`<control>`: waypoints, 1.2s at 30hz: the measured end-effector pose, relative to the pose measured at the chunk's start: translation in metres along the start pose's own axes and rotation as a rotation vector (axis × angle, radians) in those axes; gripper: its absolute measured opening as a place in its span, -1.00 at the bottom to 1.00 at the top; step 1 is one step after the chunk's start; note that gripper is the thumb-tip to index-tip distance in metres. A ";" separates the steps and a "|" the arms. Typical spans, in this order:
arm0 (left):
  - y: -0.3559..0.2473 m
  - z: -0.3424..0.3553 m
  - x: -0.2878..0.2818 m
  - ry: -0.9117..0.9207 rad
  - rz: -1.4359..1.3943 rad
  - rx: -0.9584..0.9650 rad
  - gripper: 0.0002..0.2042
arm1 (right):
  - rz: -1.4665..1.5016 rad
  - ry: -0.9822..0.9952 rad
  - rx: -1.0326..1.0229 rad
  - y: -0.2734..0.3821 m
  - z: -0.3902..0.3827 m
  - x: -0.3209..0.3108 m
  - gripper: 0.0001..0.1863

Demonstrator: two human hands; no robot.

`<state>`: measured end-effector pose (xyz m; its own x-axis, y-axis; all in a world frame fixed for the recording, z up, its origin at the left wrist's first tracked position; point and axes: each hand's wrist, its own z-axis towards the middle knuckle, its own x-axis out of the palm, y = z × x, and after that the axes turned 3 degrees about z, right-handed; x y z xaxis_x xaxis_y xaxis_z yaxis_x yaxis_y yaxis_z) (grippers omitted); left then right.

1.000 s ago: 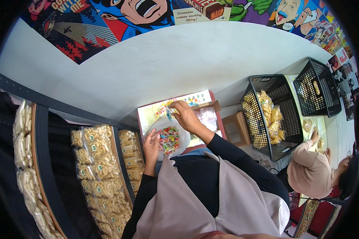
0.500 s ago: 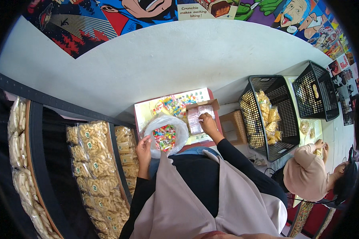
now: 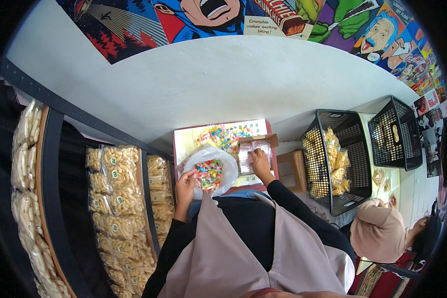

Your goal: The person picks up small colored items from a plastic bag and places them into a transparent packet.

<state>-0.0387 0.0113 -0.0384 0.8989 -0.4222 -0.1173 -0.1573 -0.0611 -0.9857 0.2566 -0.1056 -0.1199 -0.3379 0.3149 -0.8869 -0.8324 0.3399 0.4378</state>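
Single head-worn fisheye view, looking steeply down from close above, facing the white wall, edges bending outward

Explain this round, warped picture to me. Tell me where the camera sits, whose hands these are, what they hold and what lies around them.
The camera is worn on a person's head and looks down, so the forearms enter from below. Its wide lens bends straight edges near the rim.

The left hand holds open a clear plastic bag of small colourful sweets. The right hand reaches into a small open cardboard box that sits on a tray with more colourful sweets.

To the left, shelves carry packets of pale crackers. To the right stand two black plastic baskets, one holding yellowish snack packets. Another person sits at lower right.
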 end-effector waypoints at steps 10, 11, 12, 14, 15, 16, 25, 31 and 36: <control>-0.005 0.004 0.016 0.065 0.020 -0.040 -0.81 | 0.211 0.023 0.064 -0.015 0.009 0.007 -0.85; -0.006 0.004 0.017 0.068 0.010 -0.044 -0.81 | 0.264 0.011 0.051 -0.015 0.009 0.005 -0.86; -0.008 0.004 0.019 0.070 0.001 -0.047 -0.81 | 0.299 0.031 0.047 -0.015 0.010 0.003 -0.87; -0.012 0.004 0.021 0.098 0.016 -0.062 -0.81 | 0.368 0.070 0.039 -0.017 0.013 -0.004 -0.89; -0.012 0.004 0.021 0.106 0.026 -0.070 -0.81 | 0.391 0.084 0.090 -0.014 0.014 -0.010 -0.90; -0.013 0.004 0.022 0.124 0.035 -0.071 -0.81 | 0.415 0.098 0.142 -0.011 0.014 -0.015 -0.90; -0.020 0.018 0.048 0.265 0.130 -0.002 -0.80 | 0.328 0.198 0.281 -0.016 0.016 -0.031 -0.73; -0.020 0.017 0.053 0.312 0.080 0.000 -0.81 | 0.258 0.181 0.438 -0.020 0.008 -0.035 -0.65; -0.030 0.020 0.052 0.325 0.166 -0.056 -0.81 | 0.329 0.135 0.423 -0.025 0.002 -0.049 -0.70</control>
<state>0.0209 0.0091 -0.0171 0.6835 -0.6955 -0.2214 -0.3200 -0.0130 -0.9473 0.2948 -0.1274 -0.0869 -0.6264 0.3579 -0.6925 -0.4338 0.5781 0.6911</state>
